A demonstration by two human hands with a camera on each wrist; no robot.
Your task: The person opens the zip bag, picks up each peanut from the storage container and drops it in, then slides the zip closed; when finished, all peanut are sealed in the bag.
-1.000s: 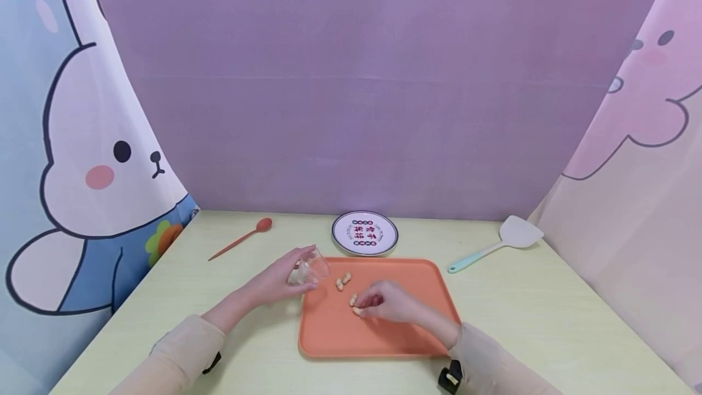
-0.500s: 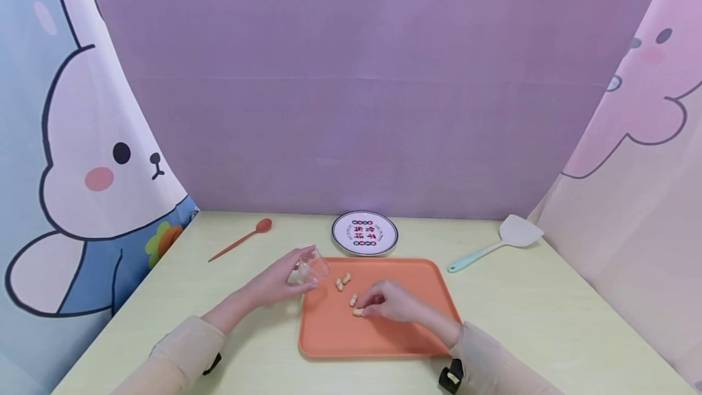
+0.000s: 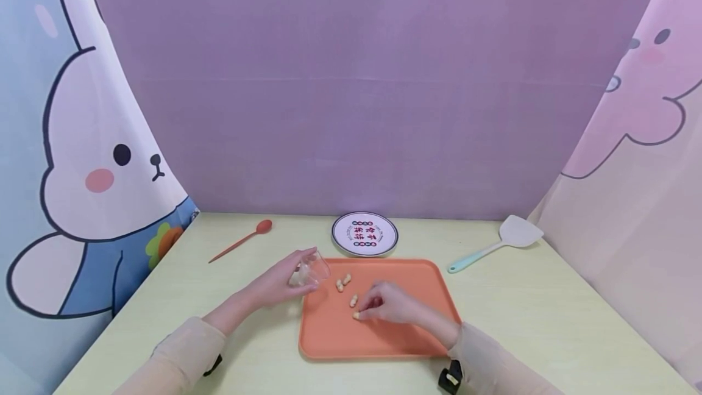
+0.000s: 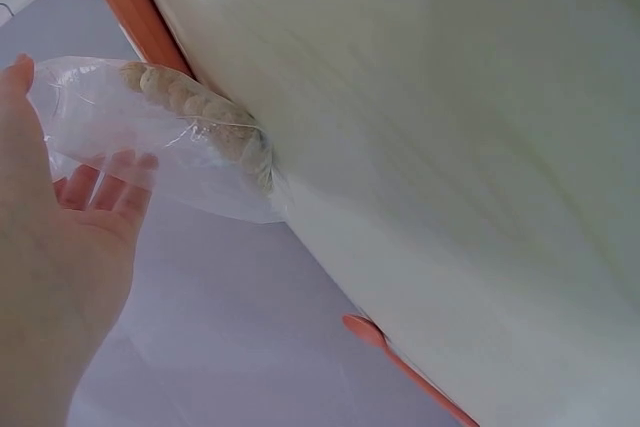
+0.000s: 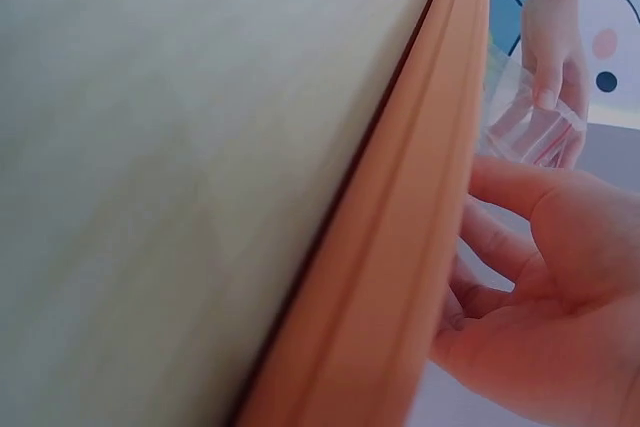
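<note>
My left hand [image 3: 276, 279] holds a clear plastic bag [image 3: 315, 269] at the left edge of the orange tray [image 3: 329, 340], its mouth turned toward the tray. In the left wrist view, several peanuts [image 4: 200, 112] lie along the lower side of the bag. Over the middle of the tray, my right hand [image 3: 393, 303] pinches a peanut [image 3: 356, 316] at its thumb tip, with most of that peanut hidden. Just beyond it lies another peanut [image 3: 353, 301], and two or so more peanuts [image 3: 340, 286] are close together near the bag's mouth.
Behind the tray sits a round white plate [image 3: 364, 234] with red printing. A red spoon [image 3: 264, 226] lies at the back left, and a spatula [image 3: 520, 232] with a pale green handle at the back right. A purple curtain [image 3: 362, 90] rises behind the table.
The peanut at my right thumb has turned and shifted slightly toward me, and less of it shows. My left hand and the bag have hardly moved.
</note>
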